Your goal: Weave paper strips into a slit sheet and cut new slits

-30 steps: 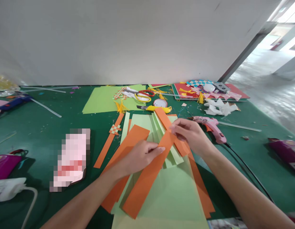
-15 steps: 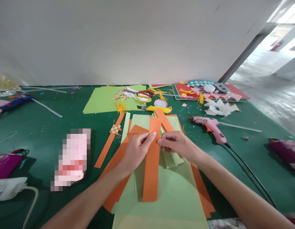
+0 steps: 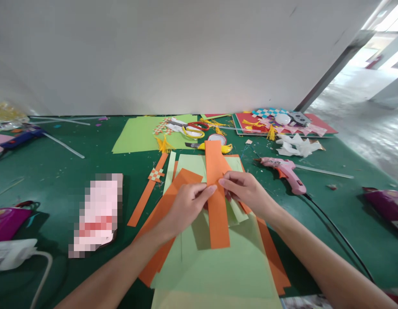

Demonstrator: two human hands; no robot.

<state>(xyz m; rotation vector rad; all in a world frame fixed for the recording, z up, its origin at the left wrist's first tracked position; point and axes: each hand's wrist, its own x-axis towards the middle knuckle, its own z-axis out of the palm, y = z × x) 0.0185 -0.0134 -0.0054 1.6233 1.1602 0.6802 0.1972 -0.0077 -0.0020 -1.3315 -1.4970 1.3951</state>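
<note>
Between my hands is a long orange paper strip (image 3: 219,225), tilted slightly and raised over pale green paper sheets (image 3: 231,266). My left hand (image 3: 191,201) pinches its left edge between thumb and fingers. On the opposite edge, my right hand (image 3: 242,186) grips the same strip near its middle. Beneath lie more orange paper pieces (image 3: 167,204) and narrow pale green strips (image 3: 236,212), partly covered by my hands. To the left rests a finished-looking orange bookmark (image 3: 141,202) with a checkered woven patch and a yellow tassel (image 3: 164,145).
A pink glue gun (image 3: 284,169) with a black cord lies at right. Behind the paper are a yellow cutter (image 3: 226,149), scissors (image 3: 194,128) and a green sheet (image 3: 131,133). A blurred pink item (image 3: 101,210), a blue glue gun (image 3: 25,138) and a white plug (image 3: 14,255) lie left.
The orange strip has shifted up and right, its lower end now farther from me. Both hands moved slightly right with it, and the right hand now grips its edge.
</note>
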